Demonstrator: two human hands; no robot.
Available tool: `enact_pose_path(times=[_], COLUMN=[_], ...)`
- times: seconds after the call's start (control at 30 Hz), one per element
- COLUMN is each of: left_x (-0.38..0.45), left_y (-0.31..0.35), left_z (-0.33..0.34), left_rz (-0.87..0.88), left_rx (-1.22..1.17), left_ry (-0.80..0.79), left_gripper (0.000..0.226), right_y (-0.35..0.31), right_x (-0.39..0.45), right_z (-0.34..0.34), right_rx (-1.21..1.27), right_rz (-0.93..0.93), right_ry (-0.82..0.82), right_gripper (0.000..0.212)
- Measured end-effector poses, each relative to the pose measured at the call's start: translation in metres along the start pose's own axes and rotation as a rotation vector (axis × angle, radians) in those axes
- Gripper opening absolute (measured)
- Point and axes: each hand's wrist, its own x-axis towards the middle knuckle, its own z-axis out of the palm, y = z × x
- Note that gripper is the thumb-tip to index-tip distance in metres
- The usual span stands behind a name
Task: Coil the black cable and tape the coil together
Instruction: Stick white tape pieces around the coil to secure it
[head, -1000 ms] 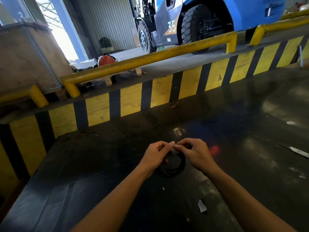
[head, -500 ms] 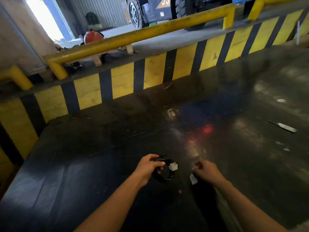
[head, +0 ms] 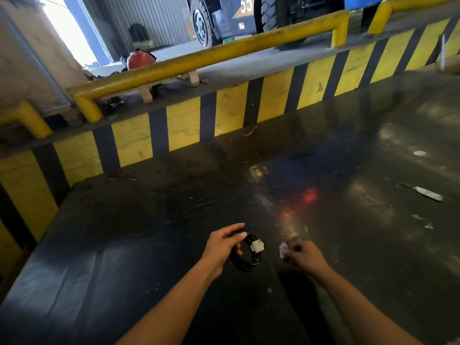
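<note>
1. Head view, left grip: the left hand [head: 221, 247] pinches the coiled black cable [head: 245, 255] at its upper left edge, thumb over the loop and fingers curled under it, holding it just above the dark worktop [head: 124, 257].
2. Head view, tape: a white piece of tape [head: 257, 244] is wrapped on the right side of the coil, its ends sticking out.
3. Head view, right grip: the right hand [head: 305, 256] is apart from the coil, just to its right, fingers pressed together on a small white scrap [head: 283, 249]; motion blur hides what the scrap is.
4. Head view, worktop: a grey blade-like strip [head: 427, 192] lies far to the right, well apart from both hands.
5. Head view, background: a yellow and black striped wall [head: 184, 123] borders the worktop's far edge, with a yellow guard rail [head: 199, 61] beyond it and a vehicle wheel [head: 201, 23] behind that.
</note>
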Motion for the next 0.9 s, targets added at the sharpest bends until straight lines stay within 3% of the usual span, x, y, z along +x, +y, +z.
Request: enact_pose_path(times=[0.03, 0.1, 0.17, 0.43, 0.6, 0.77, 0.9], left_x=[0.001, 0.004, 0.006, 0.009, 0.007, 0.006, 0.005], left_y=[0.006, 0.020, 0.037, 0.092, 0.104, 0.112, 0.118], left_z=[0.001, 0.002, 0.005, 0.020, 0.021, 0.016, 0.016], left_rz=[0.015, 0.054, 0.098, 0.242, 0.328, 0.354, 0.356], left_rx=[0.015, 0.070, 0.125, 0.163, 0.215, 0.228, 0.234], left_ry=[0.001, -0.007, -0.028, -0.265, -0.258, -0.263, -0.278], left_gripper=[0.027, 0.021, 0.014, 0.017, 0.017, 0.019, 0.019], right_y=[-0.016, -0.051, -0.084, -0.146, -0.155, -0.158, -0.162], right_x=[0.001, 0.001, -0.004, -0.015, -0.017, -0.021, -0.022], right_z=[-0.007, -0.023, -0.038, -0.063, -0.067, -0.078, -0.081], right_rx=[0.165, 0.374, 0.401, 0.185, 0.087, -0.059, -0.028], right_rz=[-0.014, -0.073, -0.183, -0.560, -0.634, -0.681, -0.745], right_ry=[0.008, 0.026, 0.030, 0.061, 0.073, -0.064, 0.002], right_gripper=[0.011, 0.023, 0.023, 0.008, 0.011, 0.025, 0.021])
